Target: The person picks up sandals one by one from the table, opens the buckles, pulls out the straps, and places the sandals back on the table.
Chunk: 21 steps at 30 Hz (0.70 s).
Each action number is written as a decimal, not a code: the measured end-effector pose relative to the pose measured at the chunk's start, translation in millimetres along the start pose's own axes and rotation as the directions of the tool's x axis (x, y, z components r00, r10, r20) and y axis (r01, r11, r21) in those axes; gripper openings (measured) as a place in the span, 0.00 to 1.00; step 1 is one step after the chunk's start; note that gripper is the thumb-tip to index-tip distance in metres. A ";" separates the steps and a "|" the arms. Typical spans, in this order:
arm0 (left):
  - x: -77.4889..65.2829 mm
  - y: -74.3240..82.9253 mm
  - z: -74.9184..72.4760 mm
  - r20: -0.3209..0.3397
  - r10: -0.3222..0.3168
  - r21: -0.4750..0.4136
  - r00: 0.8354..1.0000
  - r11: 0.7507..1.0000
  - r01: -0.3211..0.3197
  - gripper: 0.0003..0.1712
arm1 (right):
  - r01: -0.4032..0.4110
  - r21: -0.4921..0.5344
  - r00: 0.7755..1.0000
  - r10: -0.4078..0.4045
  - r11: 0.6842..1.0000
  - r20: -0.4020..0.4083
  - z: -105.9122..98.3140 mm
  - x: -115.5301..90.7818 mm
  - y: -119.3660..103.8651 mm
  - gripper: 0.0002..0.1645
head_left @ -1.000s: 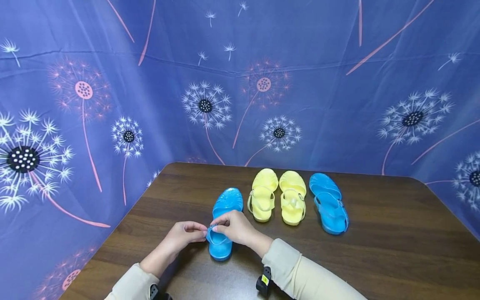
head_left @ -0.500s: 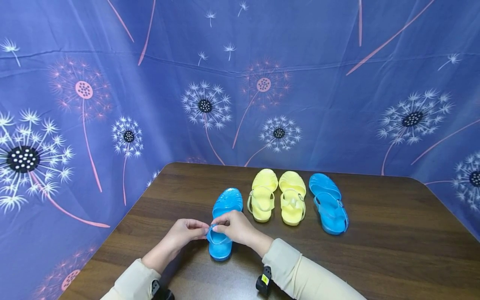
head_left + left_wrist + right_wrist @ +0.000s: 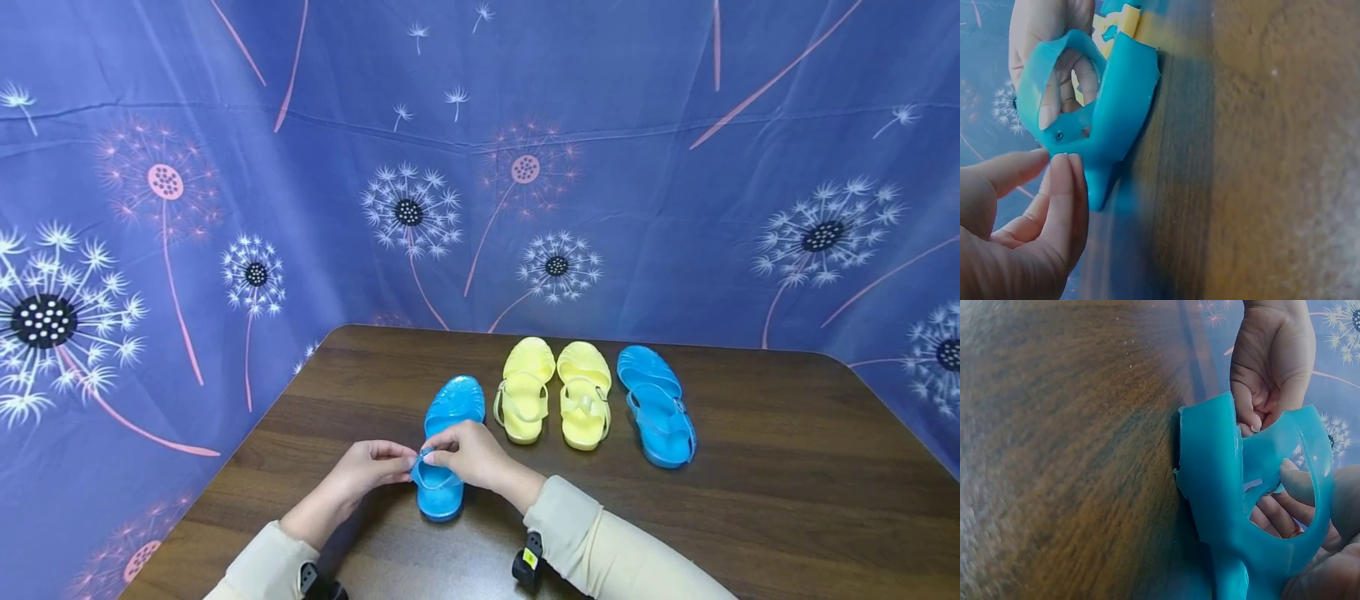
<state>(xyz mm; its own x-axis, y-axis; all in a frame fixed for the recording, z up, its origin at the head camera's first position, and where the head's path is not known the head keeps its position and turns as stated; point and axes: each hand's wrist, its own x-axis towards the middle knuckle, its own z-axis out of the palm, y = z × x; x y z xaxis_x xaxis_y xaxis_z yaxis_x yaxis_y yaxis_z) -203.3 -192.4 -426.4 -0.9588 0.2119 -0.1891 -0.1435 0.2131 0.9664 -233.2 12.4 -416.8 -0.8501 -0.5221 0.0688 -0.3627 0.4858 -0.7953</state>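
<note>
A blue jelly sandal (image 3: 441, 502) stands on the table with its toe away from me. Its ankle strap arches over the heel part. My left hand (image 3: 362, 471) pinches the strap's left side between thumb and fingertips, at the strap base (image 3: 1072, 145) in the left wrist view. From the other side my right hand (image 3: 477, 454) reaches over the sandal and pinches the strap close by. In the right wrist view its thumb (image 3: 1300, 485) presses the strap from inside the loop, other fingers behind. The fingers largely hide the fastening between the two hands.
Right of the held sandal, two yellow jelly sandals (image 3: 525, 408) stand side by side near the back of the brown wooden table (image 3: 787, 467). Beyond them is a second blue sandal (image 3: 666, 429), slightly angled. A blue dandelion-print cloth (image 3: 645, 183) hangs behind the table.
The left hand has shifted very slightly toward the strap. The right hand keeps its grip, and the sandals stay where they were.
</note>
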 end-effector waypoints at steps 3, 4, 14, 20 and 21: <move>-1.7 -2.3 -0.9 0.030 -0.011 -0.035 1.000 0.999 0.012 0.21 | -0.002 0.002 1.000 0.002 1.000 -0.010 0.7 0.0 0.3 0.09; -2.4 -2.9 -1.2 0.040 -0.013 -0.040 0.999 0.999 0.015 0.21 | -0.004 0.003 1.000 0.004 1.000 -0.013 0.7 0.0 0.4 0.09; -2.2 -9.8 -0.2 0.043 0.028 -0.077 0.999 0.997 -0.024 0.20 | 0.002 -0.007 1.000 -0.002 1.000 -0.029 -0.6 0.5 0.2 0.10; -2.3 -11.1 2.1 0.011 0.022 -0.089 1.000 0.996 -0.021 0.19 | -0.004 0.005 0.999 0.004 1.000 -0.041 2.1 1.2 3.0 0.10; -2.5 -11.1 2.2 0.006 0.016 -0.089 1.000 0.996 -0.015 0.19 | -0.006 0.008 0.999 0.006 1.000 -0.042 2.5 1.3 3.4 0.10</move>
<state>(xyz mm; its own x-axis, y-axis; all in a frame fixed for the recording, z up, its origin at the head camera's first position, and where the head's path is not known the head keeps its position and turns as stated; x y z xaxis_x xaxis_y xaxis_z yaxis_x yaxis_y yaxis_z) -198.7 -193.2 -437.0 -0.9594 0.2213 -0.1748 -0.1501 0.1238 0.9809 -234.5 11.6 -420.9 -0.8678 -0.4889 0.0893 -0.3546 0.4831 -0.8006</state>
